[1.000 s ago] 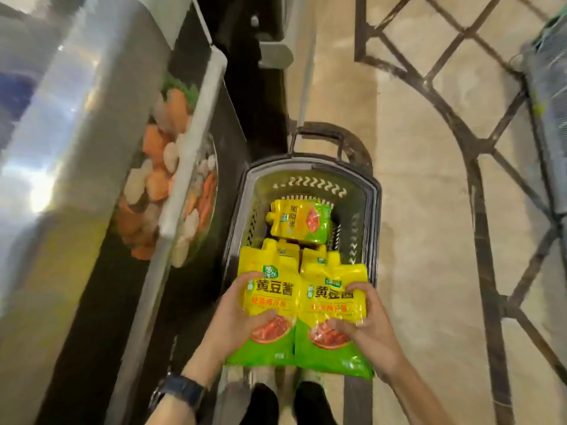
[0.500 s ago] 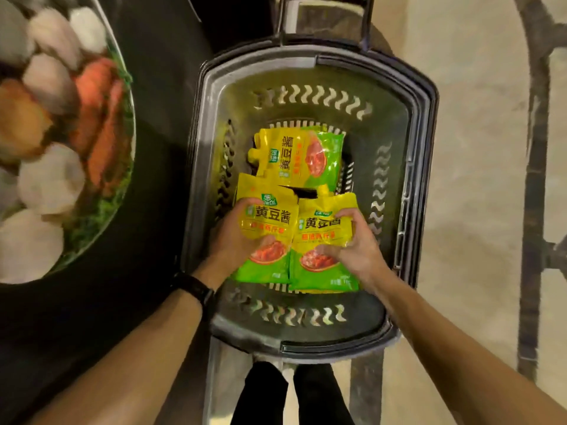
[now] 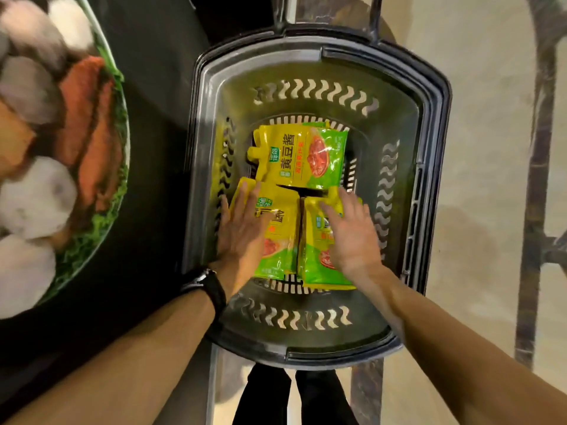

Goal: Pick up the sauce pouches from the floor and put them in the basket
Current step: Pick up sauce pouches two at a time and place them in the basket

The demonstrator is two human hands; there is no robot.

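Inside basket [image 3: 408,111]: three sauce pouches [image 3: 300,157]
Left hand [image 3: 242,228]: flat — fingers straight, on left pouch [image 3: 283,228]
Right hand [image 3: 349,231]: flat — on right pouch [image 3: 313,265]

The far pouch [image 3: 299,156], lying crosswise at the far end of the basket [image 3: 435,124], bears the large dark characters 黄豆酱 on its yellow half, turned sideways. Beside them are a small green brand badge and a red line of print too fine to read. On the left pouch [image 3: 280,228], a green badge and the blurred end of the same title show past the flat left hand [image 3: 242,228]. The flat right hand [image 3: 352,231] covers most of the title on the right pouch [image 3: 316,265], and the rest cannot be read.
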